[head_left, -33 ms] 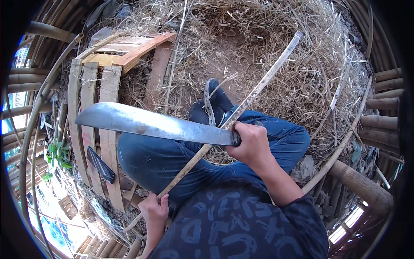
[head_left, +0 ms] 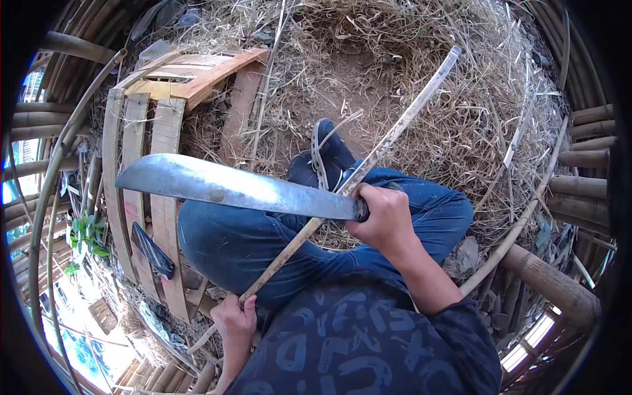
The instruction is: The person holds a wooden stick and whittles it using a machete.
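A machete is in my right hand, whose fingers are wrapped round its handle. Its broad steel blade points left over my knee, crossing above a long split bamboo stick. The stick slants from lower left to upper right, and its pale far end lies over the straw. My left hand is closed round the stick's lower part, with the thumb on top. Whether the blade touches the stick where they cross I cannot tell. A thin curved strip rests by my dark shoes.
Wooden slatted pallets stand at the left, with a dark phone-like object on the slats. Dry straw covers the ground ahead. Bamboo walls curve round both sides, and a thick bamboo pole juts in at the right.
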### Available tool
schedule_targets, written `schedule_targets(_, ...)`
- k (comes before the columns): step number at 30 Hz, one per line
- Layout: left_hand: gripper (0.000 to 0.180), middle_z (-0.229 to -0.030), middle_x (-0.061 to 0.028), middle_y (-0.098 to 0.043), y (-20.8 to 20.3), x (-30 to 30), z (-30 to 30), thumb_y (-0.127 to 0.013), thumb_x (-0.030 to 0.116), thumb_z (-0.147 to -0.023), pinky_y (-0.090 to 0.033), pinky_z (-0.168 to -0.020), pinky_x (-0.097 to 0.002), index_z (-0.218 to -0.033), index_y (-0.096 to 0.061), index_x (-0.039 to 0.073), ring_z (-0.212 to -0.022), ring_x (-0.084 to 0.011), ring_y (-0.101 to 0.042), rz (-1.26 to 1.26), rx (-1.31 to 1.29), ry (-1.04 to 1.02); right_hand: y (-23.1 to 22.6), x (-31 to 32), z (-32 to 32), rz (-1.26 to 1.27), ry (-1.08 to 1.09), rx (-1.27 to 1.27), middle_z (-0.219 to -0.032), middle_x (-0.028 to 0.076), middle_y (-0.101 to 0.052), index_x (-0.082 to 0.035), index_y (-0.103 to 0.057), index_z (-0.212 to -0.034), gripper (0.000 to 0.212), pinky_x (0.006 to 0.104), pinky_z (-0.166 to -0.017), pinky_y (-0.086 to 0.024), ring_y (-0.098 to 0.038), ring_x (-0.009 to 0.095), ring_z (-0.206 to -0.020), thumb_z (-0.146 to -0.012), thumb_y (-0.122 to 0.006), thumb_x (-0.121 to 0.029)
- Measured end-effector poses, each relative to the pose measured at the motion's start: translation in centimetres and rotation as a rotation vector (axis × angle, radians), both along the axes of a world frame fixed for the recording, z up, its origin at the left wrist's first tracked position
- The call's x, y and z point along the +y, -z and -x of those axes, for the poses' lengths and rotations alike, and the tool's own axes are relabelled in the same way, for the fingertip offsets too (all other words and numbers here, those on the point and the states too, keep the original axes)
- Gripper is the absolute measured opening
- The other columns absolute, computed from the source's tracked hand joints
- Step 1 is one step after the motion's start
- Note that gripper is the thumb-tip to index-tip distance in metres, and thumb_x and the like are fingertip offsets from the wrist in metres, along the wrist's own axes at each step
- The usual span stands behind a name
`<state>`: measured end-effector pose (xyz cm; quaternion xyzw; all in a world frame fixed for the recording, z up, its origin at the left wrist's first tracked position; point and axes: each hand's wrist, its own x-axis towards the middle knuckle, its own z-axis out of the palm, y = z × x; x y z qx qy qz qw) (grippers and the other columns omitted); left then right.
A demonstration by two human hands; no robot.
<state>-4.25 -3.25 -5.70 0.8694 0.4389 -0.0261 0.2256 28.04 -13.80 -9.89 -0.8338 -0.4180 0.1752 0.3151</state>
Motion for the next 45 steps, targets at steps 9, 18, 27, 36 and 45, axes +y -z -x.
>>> schedule_targets(9, 0.048, -0.054, -0.018, -0.05, 0.6, -0.1, 0.1, -0.058, 0.043, -0.091, -0.041, -0.046, -0.0439, -0.069, -0.051, 0.001, -0.05, -0.0397, -0.054, -0.062, -0.024, 0.03, 1.3, 0.3, -0.7, -0.04, 0.079, -0.05, -0.066, 0.016, -0.062, -0.005, -0.061, -0.073, 0.019, 0.0393, -0.058, -0.05, -0.063, 0.034, -0.064, -0.059, -0.07, -0.013)
schedule_targets(18, 0.047, -0.055, -0.0179, -0.051, 0.5, 0.1, 0.0, -0.057, 0.043, -0.091, -0.041, -0.047, -0.044, -0.073, -0.053, 0.0, -0.051, -0.0398, -0.054, -0.088, -0.036, 0.027, 3.2, -0.9, -7.3, 0.206, 0.404, -0.063, -0.065, 0.017, -0.063, -0.004, -0.065, -0.072, 0.019, 0.0429, -0.063, -0.052, -0.065, 0.036, -0.065, -0.07, -0.068, -0.023)
schedule_targets(27, 0.053, -0.054, -0.0183, -0.05, 0.7, -0.1, 0.2, -0.054, 0.047, -0.092, -0.039, -0.046, -0.0452, -0.068, -0.049, 0.001, -0.049, -0.0403, -0.053, -0.124, 0.001, 0.032, 5.1, -1.8, -15.7, 0.211, 0.515, -0.169, -0.07, 0.022, -0.065, 0.001, -0.069, -0.08, 0.027, 0.0451, -0.07, -0.053, -0.065, 0.04, -0.072, -0.073, -0.062, -0.025)
schedule_targets(36, 0.055, -0.052, -0.0184, -0.049, 0.3, -0.6, -0.6, -0.052, 0.05, -0.092, -0.038, -0.046, -0.046, -0.068, -0.049, 0.001, -0.048, -0.0407, -0.052, -0.167, -0.023, -0.014, 4.4, 0.5, -19.8, 0.286, 0.596, 0.068, -0.068, 0.019, -0.066, 0.0, -0.069, -0.082, 0.027, 0.0411, -0.07, -0.053, -0.067, 0.034, -0.073, -0.074, -0.062, -0.024)
schedule_targets(45, 0.057, -0.053, -0.0192, -0.05, 0.4, -0.6, -0.4, -0.05, 0.053, -0.092, -0.039, -0.047, -0.0472, -0.069, -0.051, 0.001, -0.05, -0.0409, -0.052, -0.176, 0.048, -0.017, 4.9, 0.1, -18.3, 0.207, 0.517, 0.035, -0.064, 0.021, -0.063, 0.003, -0.068, -0.078, 0.026, 0.0418, -0.063, -0.052, -0.065, 0.034, -0.061, -0.075, -0.063, -0.022)
